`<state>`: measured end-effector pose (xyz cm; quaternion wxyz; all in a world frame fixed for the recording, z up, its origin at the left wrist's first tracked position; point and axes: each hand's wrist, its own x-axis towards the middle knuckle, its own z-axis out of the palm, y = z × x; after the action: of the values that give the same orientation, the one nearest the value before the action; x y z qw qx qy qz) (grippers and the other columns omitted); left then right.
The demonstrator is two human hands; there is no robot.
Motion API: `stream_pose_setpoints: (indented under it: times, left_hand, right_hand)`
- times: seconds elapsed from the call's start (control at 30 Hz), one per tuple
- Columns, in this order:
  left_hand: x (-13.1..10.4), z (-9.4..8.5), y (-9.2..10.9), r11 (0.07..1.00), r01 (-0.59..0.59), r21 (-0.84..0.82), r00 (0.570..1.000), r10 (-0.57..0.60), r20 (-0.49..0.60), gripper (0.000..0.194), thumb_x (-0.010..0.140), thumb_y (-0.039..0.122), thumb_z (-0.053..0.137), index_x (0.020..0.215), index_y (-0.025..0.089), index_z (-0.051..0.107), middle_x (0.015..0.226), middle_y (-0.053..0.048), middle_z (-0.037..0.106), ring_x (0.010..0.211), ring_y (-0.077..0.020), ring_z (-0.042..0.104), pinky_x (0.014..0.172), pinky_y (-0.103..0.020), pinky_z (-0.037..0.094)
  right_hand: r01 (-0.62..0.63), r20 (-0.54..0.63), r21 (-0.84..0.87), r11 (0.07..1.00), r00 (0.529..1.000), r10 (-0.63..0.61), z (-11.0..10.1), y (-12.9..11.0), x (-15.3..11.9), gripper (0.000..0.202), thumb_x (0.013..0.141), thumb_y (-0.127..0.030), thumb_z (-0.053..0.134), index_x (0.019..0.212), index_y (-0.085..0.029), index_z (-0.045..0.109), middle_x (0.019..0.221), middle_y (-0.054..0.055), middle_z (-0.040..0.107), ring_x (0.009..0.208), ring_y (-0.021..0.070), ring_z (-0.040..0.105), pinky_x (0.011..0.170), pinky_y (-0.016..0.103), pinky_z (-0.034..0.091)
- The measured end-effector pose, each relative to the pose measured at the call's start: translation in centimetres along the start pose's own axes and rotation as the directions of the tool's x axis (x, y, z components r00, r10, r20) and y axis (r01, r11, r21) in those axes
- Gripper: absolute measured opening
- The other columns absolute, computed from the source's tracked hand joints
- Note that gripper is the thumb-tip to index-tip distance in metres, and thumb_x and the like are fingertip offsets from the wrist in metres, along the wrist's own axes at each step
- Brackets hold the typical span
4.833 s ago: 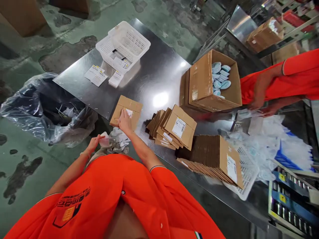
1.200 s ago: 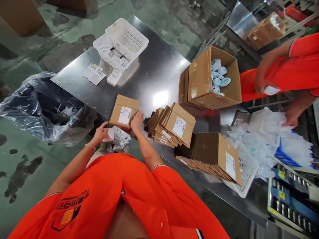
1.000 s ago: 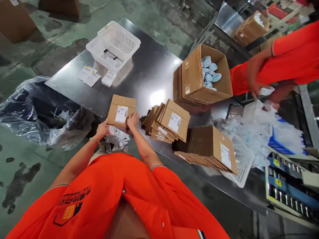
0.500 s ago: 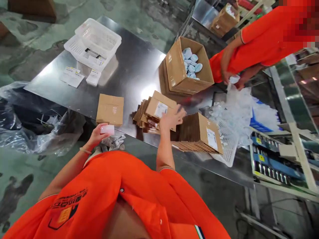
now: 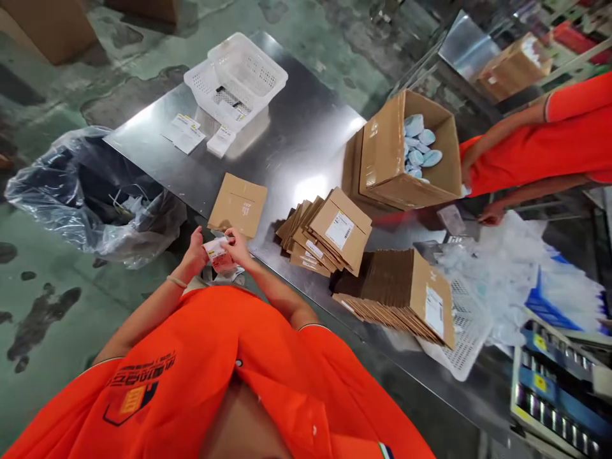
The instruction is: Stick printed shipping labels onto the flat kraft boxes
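Observation:
Near the table's front edge, my left hand point(image 5: 195, 254) grips a small white printed label point(image 5: 218, 252) with a yellow mark and reddish lower part. The thumb and fingers of my right hand point(image 5: 239, 247) pinch the label's upper right edge. Just beyond both hands lies a flat brown cardboard box point(image 5: 239, 207), with faint print on its face. To the right is an untidy pile of folded cardboard boxes point(image 5: 351, 245) bearing white stickers. Beside it leans a tight row of folded boxes point(image 5: 433, 299), the end one with a white sticker.
White plastic baskets point(image 5: 270, 75) and printed cards point(image 5: 184, 132) are on the far left of the steel table point(image 5: 306, 95). An open carton point(image 5: 382, 156) holds round pale packets. A co-worker's arms point(image 5: 511, 137) reach in from the right. A plastic-lined bin point(image 5: 90, 197) stands left.
My right hand has left the pile of folded boxes and come over to the label in my left hand. The co-worker's hands have moved apart. The view has shifted.

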<state>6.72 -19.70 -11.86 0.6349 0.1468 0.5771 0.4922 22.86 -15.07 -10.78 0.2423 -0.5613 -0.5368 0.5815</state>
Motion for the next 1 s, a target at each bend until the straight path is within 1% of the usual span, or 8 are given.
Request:
stream_pose_setpoints:
  times: [0.13, 0.27, 0.43, 0.57, 0.73, 0.87, 0.93, 1.0]
  left_hand:
    - [-1.2, 0.7, -0.8, 0.995, -0.078, 0.059, 0.996, 0.075, 0.040, 0.087, 0.032, 0.050, 0.108, 0.106, 0.017, 0.076, 0.089, -0.004, 0.079, 0.080, -0.0210, 0.072, 0.081, -0.033, 0.057]
    - [0.4, 1.2, -0.3, 0.984, -0.044, 0.170, 0.998, 0.035, 0.055, 0.077, 0.033, 0.051, 0.107, 0.095, 0.014, 0.080, 0.086, -0.009, 0.080, 0.077, -0.0236, 0.072, 0.080, -0.037, 0.057]
    - [3.4, 2.4, 0.0, 0.973, -0.002, 0.233, 0.998, -0.012, 0.062, 0.070, 0.033, 0.035, 0.105, 0.094, 0.012, 0.081, 0.083, -0.008, 0.079, 0.075, -0.0219, 0.071, 0.075, -0.033, 0.055]
    - [4.2, 2.5, -0.3, 0.974, 0.070, 0.215, 0.986, -0.100, 0.131, 0.061, 0.034, 0.034, 0.105, 0.085, 0.011, 0.080, 0.078, -0.009, 0.078, 0.074, -0.0239, 0.071, 0.074, -0.035, 0.056]
    - [4.2, 2.1, -2.0, 0.948, 0.157, 0.277, 0.962, -0.211, 0.174, 0.061, 0.028, 0.042, 0.107, 0.075, 0.012, 0.081, 0.081, -0.015, 0.081, 0.081, -0.0323, 0.075, 0.078, -0.041, 0.058]
    - [4.9, 1.6, -4.1, 0.931, 0.174, 0.320, 0.976, -0.206, 0.069, 0.063, 0.032, 0.050, 0.105, 0.078, 0.014, 0.080, 0.086, -0.014, 0.082, 0.083, -0.0323, 0.075, 0.081, -0.044, 0.059]
    - [4.9, 0.6, -4.8, 0.915, 0.172, 0.365, 0.977, -0.206, 0.056, 0.059, 0.037, 0.051, 0.104, 0.074, 0.015, 0.077, 0.083, -0.014, 0.081, 0.083, -0.0313, 0.074, 0.083, -0.043, 0.059]
    - [4.4, -1.2, -5.3, 0.891, 0.168, 0.422, 0.976, -0.209, 0.053, 0.056, 0.040, 0.053, 0.102, 0.070, 0.015, 0.075, 0.076, -0.012, 0.078, 0.081, -0.0304, 0.073, 0.082, -0.042, 0.058]
  right_hand:
    - [-0.028, -0.009, -0.014, 1.000, 1.000, 0.027, 0.0, 0.0, 1.2, 0.008, 0.076, -0.016, 0.074, 0.077, -0.020, 0.067, 0.066, -0.007, 0.063, 0.065, 0.0121, 0.057, 0.069, 0.024, 0.047]
    - [-0.017, -0.008, -0.051, 0.999, 1.000, 0.017, -1.0, 1.0, 1.4, 0.009, 0.074, -0.017, 0.083, 0.076, -0.020, 0.075, 0.076, -0.001, 0.074, 0.073, 0.0174, 0.067, 0.077, 0.031, 0.056]
    - [0.194, -0.069, -0.287, 0.938, 0.973, -0.222, -2.3, 2.6, 0.3, 0.013, 0.088, -0.016, 0.071, 0.081, -0.023, 0.081, 0.095, 0.005, 0.080, 0.096, 0.0226, 0.075, 0.096, 0.037, 0.059]
    - [0.230, -0.169, -0.354, 0.907, 0.938, -0.303, -3.5, 2.4, 1.8, 0.018, 0.092, -0.017, 0.064, 0.084, -0.023, 0.079, 0.121, 0.008, 0.076, 0.114, 0.0234, 0.071, 0.105, 0.037, 0.057]
    - [0.073, -0.420, -0.367, 0.927, 0.876, -0.235, -5.8, 0.0, 9.5, 0.010, 0.088, -0.019, 0.068, 0.079, -0.020, 0.071, 0.127, 0.011, 0.065, 0.124, 0.0261, 0.061, 0.113, 0.042, 0.049]
    - [-0.111, -0.444, -0.427, 0.898, 0.890, -0.101, -6.9, -1.3, 14.2, 0.010, 0.088, -0.018, 0.070, 0.078, -0.018, 0.070, 0.127, 0.012, 0.063, 0.125, 0.0284, 0.057, 0.113, 0.044, 0.046]
    - [-0.173, -0.449, -0.472, 0.864, 0.891, -0.067, -6.9, -1.4, 14.9, 0.004, 0.089, -0.019, 0.071, 0.088, -0.018, 0.074, 0.137, 0.014, 0.061, 0.131, 0.0316, 0.053, 0.115, 0.049, 0.045]
    - [-0.213, -0.507, -0.501, 0.839, 0.858, -0.085, -6.4, -1.4, 14.6, 0.027, 0.089, -0.019, 0.071, 0.116, -0.018, 0.075, 0.155, 0.017, 0.052, 0.142, 0.0355, 0.047, 0.118, 0.055, 0.042]
